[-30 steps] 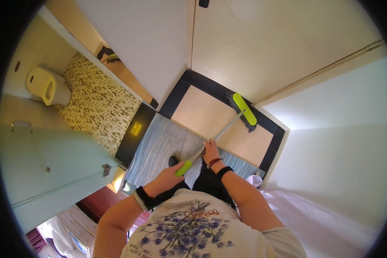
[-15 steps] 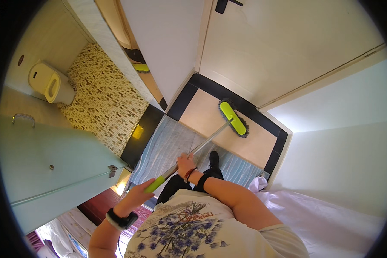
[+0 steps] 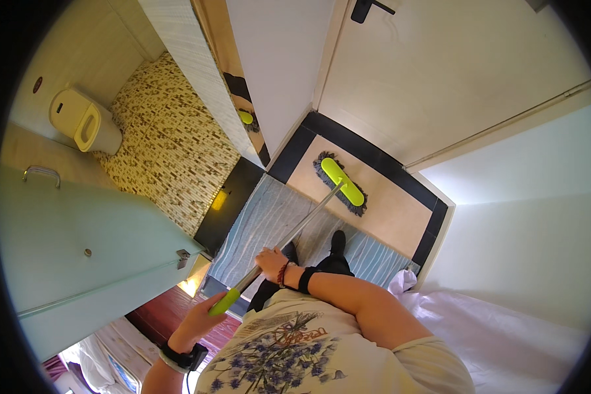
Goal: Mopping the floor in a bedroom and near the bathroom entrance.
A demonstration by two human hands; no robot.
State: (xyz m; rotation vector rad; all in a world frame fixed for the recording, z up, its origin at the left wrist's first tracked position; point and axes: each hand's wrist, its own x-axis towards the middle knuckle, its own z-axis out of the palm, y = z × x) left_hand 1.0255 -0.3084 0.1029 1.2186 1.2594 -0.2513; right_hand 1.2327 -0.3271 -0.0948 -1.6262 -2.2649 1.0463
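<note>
A dust mop [image 3: 343,180] with a lime-green plate and dark grey fringe lies flat on the beige floor tile [image 3: 387,217]. Its long metal pole slants down toward me and ends in a green grip. My left hand [image 3: 201,320] is closed round that green grip. Farther up the pole, my right hand [image 3: 270,264] wraps the bare metal. Beneath the pole a blue-grey striped mat [image 3: 262,213] covers the floor, and my dark shoes stand on it.
A closed door [image 3: 440,79] with a black handle stands ahead. To the left are a glass door [image 3: 92,243], a mosaic-tiled floor [image 3: 171,131] and a toilet [image 3: 88,121]. A mirror [image 3: 243,85] reflects the mop. White sheeting [image 3: 479,328] lies at the right.
The mop head has slid back from the door's dark border toward me and the left. Both my hands have drawn back with the pole.
</note>
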